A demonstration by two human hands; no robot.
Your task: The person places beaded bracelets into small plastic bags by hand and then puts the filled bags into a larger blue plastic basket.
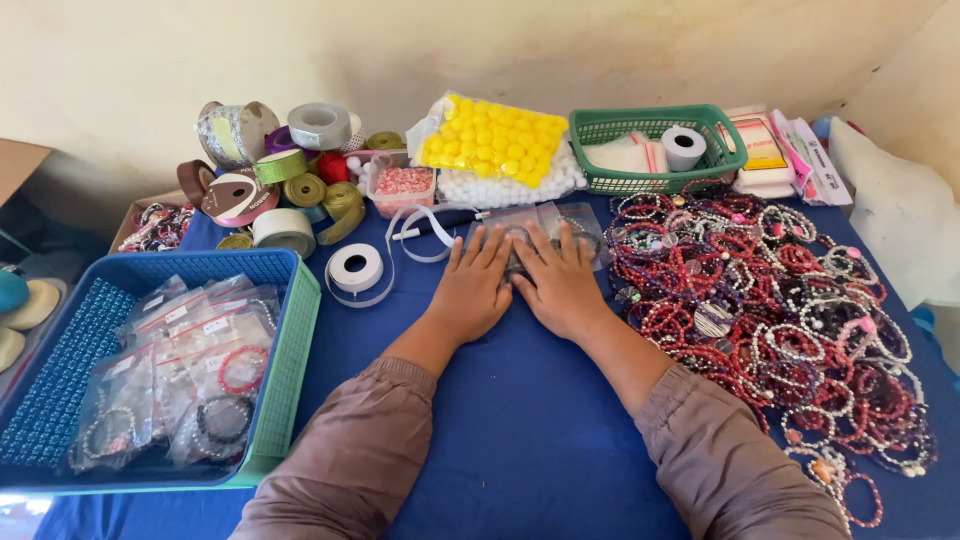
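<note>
My left hand [472, 287] and my right hand [560, 283] lie flat side by side, palms down, on a clear plastic bag [560, 218] with a dark bracelet inside, pressed on the blue tablecloth [530, 420]. The fingers of both hands are spread over the bag's near half. A large heap of beaded bracelets [780, 310] in red, white and purple lies just right of my right hand. A roll of white ribbon [356, 268] sits left of my left hand.
A blue-green basket [290, 350] at left holds several bagged bracelets. Ribbon spools [285, 180] crowd the back left. A bag of yellow and white pom-poms [500, 150] and a green basket [650, 150] with a tape roll stand at the back. Paper packets [780, 150] lie far right.
</note>
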